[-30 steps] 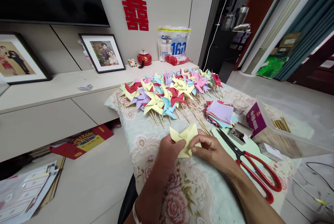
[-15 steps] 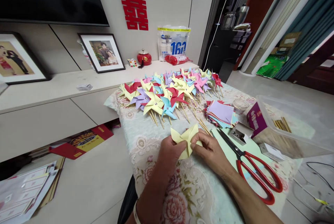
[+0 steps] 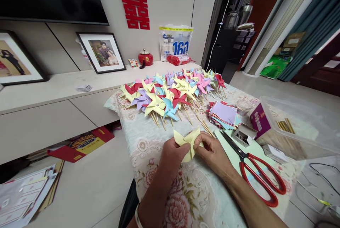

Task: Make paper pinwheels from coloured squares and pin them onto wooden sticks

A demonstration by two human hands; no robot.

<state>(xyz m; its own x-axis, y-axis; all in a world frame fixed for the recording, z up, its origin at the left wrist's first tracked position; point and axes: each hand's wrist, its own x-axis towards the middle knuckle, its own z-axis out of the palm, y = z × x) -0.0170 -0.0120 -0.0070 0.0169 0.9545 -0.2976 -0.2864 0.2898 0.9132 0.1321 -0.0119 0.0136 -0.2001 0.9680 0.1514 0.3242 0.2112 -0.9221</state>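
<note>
A yellow paper square (image 3: 188,140), cut and partly folded into a pinwheel shape, is held over the flowered tablecloth (image 3: 148,139). My left hand (image 3: 173,155) pinches its left side with closed fingers. My right hand (image 3: 212,152) pinches its middle and right side, fingers curled. Beyond them lies a heap of several finished pinwheels (image 3: 170,93) in yellow, red, blue, pink and purple on wooden sticks.
Red-handled scissors (image 3: 256,173) lie right of my right hand. A stack of coloured paper squares (image 3: 224,114), a small open pin box (image 3: 243,135), a tape roll (image 3: 243,107) and a clear tub with sticks (image 3: 289,127) sit further right. A low cabinet (image 3: 53,90) stands left.
My fingers have folded the yellow paper's flaps closer toward its middle, and both hands stay on it. The view has drifted slightly.
</note>
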